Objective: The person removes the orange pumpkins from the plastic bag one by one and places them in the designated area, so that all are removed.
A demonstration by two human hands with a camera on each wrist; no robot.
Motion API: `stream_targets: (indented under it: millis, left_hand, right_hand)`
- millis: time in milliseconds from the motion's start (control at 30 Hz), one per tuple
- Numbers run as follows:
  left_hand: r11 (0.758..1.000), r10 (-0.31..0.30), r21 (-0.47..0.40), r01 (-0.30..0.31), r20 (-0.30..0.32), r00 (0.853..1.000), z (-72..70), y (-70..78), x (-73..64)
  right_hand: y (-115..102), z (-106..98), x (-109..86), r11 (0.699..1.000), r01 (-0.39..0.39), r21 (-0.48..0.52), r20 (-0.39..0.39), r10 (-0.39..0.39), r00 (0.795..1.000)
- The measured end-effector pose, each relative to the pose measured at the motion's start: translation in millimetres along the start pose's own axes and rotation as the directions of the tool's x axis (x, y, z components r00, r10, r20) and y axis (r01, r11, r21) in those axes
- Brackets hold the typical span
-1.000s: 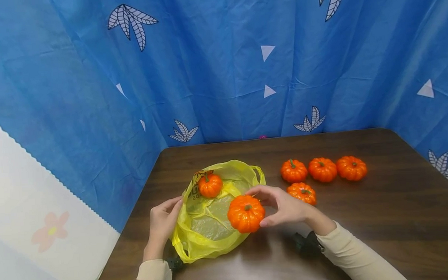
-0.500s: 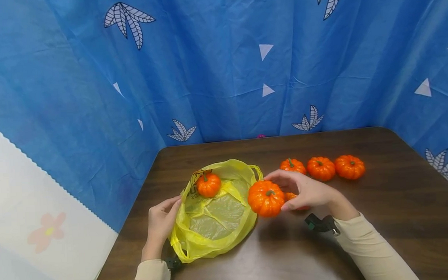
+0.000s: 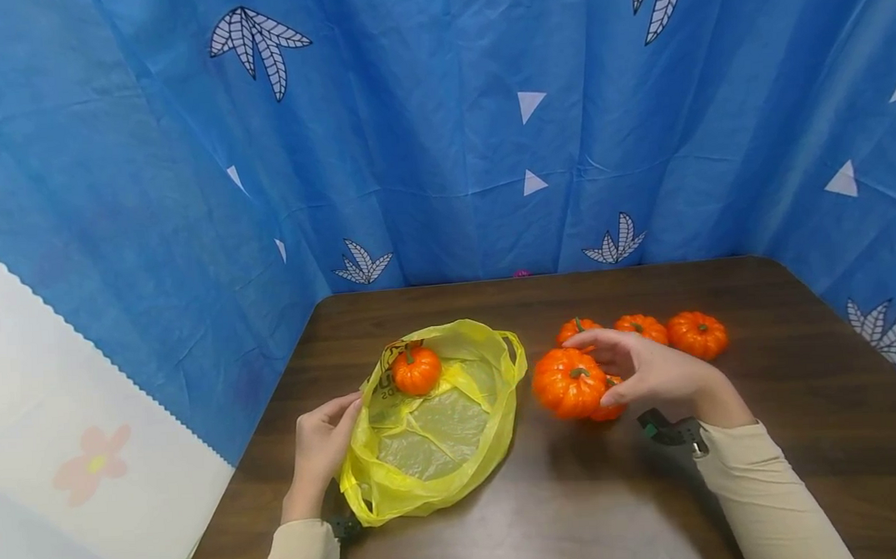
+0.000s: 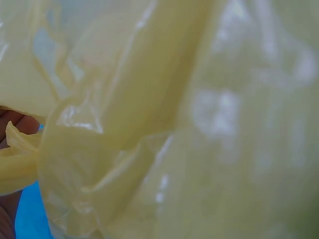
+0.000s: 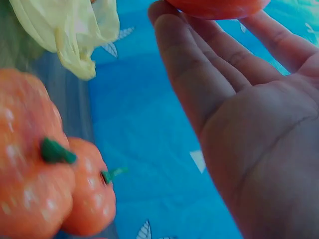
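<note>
My left hand (image 3: pixel 322 448) pinches the left rim of a yellow plastic bag (image 3: pixel 503 427), which stands with its mouth spread wide. One small orange pumpkin (image 3: pixel 416 371) lies inside, towards the back. To the right of the bag, my right hand (image 3: pixel 658 372) grips another orange pumpkin (image 3: pixel 568 383) between thumb and fingers, above the table. Behind it, a pumpkin (image 3: pixel 611 407) is mostly covered from the head view. In the left wrist view the bag's film (image 4: pixel 149 124) fills most of the picture. The right wrist view shows only the held pumpkin's underside (image 5: pixel 219 7) at the fingertips.
Three pumpkins stand in a row at the back right: a partly covered left one (image 3: pixel 574 328), a middle one (image 3: pixel 640 327) and a right one (image 3: pixel 698 335). The brown wooden table (image 3: pixel 445 555) ends at a blue patterned curtain (image 3: pixel 442 146).
My right hand has carried its pumpkin rightward and slightly back, from over the bag's right rim to beside the other pumpkins. My left hand has kept its hold on the bag.
</note>
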State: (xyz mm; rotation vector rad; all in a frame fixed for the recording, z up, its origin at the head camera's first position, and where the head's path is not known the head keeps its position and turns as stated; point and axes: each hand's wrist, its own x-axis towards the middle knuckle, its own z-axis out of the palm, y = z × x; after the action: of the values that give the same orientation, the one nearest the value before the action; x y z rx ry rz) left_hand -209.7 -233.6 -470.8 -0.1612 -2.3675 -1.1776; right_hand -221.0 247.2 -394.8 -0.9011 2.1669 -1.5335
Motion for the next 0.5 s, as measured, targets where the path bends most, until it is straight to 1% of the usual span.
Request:
stream_targets:
  millis: [67,233,333,433,500]
  left_hand:
    - [1.000,0.005,-0.005,-0.005,0.001,1.000,0.0,-0.6,0.0]
    - [1.000,0.007,-0.013,-0.007,0.004,1.000,-0.3,-0.5,0.2]
    - [1.000,0.009,-0.010,-0.009,0.002,1.000,-0.6,-0.2,0.2]
    - [1.000,0.009,-0.009,-0.009,0.001,1.000,-0.6,0.1,0.1]
    - [1.000,0.006,-0.009,-0.006,0.002,1.000,-0.5,0.3,-0.2]
  right_hand:
    - [2.3,-4.7,-3.3,1.000,-0.002,0.010,0.006,0.001,1.000]
    - [6.8,-16.1,-11.5,0.999,0.020,-0.033,-0.003,-0.020,1.000]
    - [10.2,-21.4,-15.8,0.998,-0.006,-0.055,-0.035,0.004,0.999]
    - [15.1,-25.9,-19.8,0.999,-0.038,-0.025,-0.049,0.036,0.998]
    - [18.3,-28.9,-22.9,0.999,-0.044,-0.006,-0.050,0.044,0.998]
